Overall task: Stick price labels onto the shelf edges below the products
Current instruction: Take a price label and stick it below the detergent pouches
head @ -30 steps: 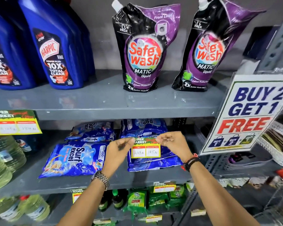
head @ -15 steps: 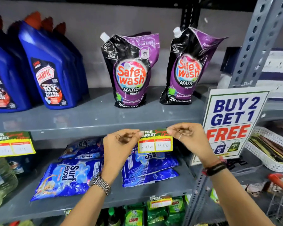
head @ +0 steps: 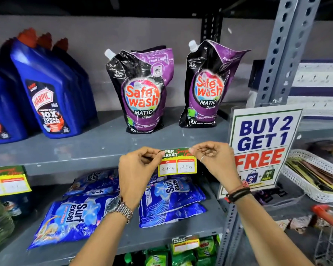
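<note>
Both hands pinch one price label (head: 177, 163) by its top corners: left hand (head: 136, 169) on the top-left corner, right hand (head: 213, 160) on the top-right. Thumb and forefinger of each closed on the paper, other fingers curled. The label spans the gap between the hands, hanging flat and level, print facing the camera.

Its top edge sits at the front lip of the upper shelf (head: 85, 160); the lower part hangs below the lip. Can't tell if it's touching the edge yet.

On that shelf, right behind the label: two Safewash pouches (head: 144, 93), upright, label roughly under the gap between them. Further left, Harpic bottles (head: 50, 96).

Another label (head: 7, 179) is already on the same shelf edge, far left.

Below the hands: Surf Excel packs (head: 69, 217) lying flat on the lower shelf, with one more label (head: 186, 243) on that shelf's edge.

Right of the right hand: "Buy 2 Get 1 Free" sign (head: 261, 143) by the upright, then a white basket (head: 306, 181).
</note>
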`<state>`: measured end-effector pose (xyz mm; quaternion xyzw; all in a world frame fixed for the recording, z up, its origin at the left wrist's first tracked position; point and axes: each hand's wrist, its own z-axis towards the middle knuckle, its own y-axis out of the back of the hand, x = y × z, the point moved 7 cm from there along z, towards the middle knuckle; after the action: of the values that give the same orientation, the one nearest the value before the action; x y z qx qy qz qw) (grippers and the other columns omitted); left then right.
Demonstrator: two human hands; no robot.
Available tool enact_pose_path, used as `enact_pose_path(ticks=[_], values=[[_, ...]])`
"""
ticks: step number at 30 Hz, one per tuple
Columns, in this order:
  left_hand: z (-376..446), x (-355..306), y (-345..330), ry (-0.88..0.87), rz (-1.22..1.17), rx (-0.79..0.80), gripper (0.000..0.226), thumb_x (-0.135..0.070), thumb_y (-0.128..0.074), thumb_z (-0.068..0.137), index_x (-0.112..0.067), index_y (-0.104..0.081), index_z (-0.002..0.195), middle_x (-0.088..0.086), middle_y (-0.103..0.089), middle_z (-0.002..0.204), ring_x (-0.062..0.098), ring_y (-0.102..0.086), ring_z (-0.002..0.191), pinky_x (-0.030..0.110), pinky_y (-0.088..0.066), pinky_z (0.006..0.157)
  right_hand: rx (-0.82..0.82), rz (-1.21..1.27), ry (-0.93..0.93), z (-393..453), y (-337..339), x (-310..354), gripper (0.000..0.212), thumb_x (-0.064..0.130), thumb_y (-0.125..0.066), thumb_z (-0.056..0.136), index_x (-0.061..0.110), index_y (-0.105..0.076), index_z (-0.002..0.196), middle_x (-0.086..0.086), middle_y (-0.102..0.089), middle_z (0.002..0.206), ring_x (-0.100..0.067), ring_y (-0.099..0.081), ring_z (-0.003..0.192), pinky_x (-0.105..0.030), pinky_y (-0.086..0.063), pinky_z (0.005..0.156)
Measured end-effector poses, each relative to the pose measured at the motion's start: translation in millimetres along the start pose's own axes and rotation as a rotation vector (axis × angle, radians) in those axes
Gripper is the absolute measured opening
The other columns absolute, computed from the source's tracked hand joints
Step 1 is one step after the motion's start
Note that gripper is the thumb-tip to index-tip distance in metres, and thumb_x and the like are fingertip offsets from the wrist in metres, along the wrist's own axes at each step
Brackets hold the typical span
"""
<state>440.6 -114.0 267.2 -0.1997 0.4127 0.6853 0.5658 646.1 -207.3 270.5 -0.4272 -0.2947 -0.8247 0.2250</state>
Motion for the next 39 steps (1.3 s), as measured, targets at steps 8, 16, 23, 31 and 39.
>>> enact_pose_path(ticks=[8,16,23,31,39], values=[[-2,-22,8,-0.182,0.409,-0.08,0.017,-0.046,-0.071,0.076,-0.034,-0.063,0.084,-0.018,-0.066,0.083,0.005,-0.052,0.079,0.02,-0.037,0.053,-0.126,-0.221,0.213,-8,4,17,0.016,0.027,-0.075,0.073,0.018,-0.068,0.084,0.003,-0.063,0.077,-0.005,-0.052,0.065,-0.018,-0.045,0.063],[18,-29,-25,-0.433,0.441,0.256,0.036,-0.043,-0.045,0.094,-0.029,-0.057,0.126,-0.008,-0.058,0.134,0.011,-0.045,0.131,0.033,-0.031,0.109,0.203,-0.591,0.338,7,-38,30,0.07,0.059,-0.055,0.078,0.018,-0.044,0.134,-0.003,-0.05,0.14,-0.017,-0.039,0.134,-0.038,-0.033,0.11],[23,-16,-23,-0.351,0.446,0.334,0.034,-0.041,-0.044,0.095,-0.036,-0.057,0.126,-0.017,-0.056,0.134,0.001,-0.045,0.129,0.029,-0.045,0.095,0.312,-0.438,0.256,19,-30,21,0.043,0.031,-0.063,0.084,0.024,-0.055,0.125,0.002,-0.054,0.136,-0.015,-0.046,0.129,-0.033,-0.034,0.11],[22,-12,-18,-0.391,0.36,0.377,0.033,-0.027,-0.048,0.096,-0.028,-0.058,0.127,-0.014,-0.057,0.133,0.004,-0.047,0.129,0.034,-0.047,0.1,0.442,-0.338,0.198,24,-22,19,0.041,0.0,-0.052,0.088,0.022,-0.058,0.122,0.005,-0.058,0.131,-0.004,-0.046,0.122,-0.012,-0.032,0.102],[23,-13,-16,-0.424,0.356,0.481,0.036,-0.018,-0.047,0.096,-0.024,-0.055,0.131,-0.01,-0.055,0.137,0.005,-0.045,0.13,0.034,-0.044,0.104,0.548,-0.445,0.219,21,-24,17,0.049,-0.005,-0.041,0.091,0.024,-0.049,0.13,0.004,-0.047,0.142,-0.014,-0.035,0.136,-0.026,-0.028,0.11]])
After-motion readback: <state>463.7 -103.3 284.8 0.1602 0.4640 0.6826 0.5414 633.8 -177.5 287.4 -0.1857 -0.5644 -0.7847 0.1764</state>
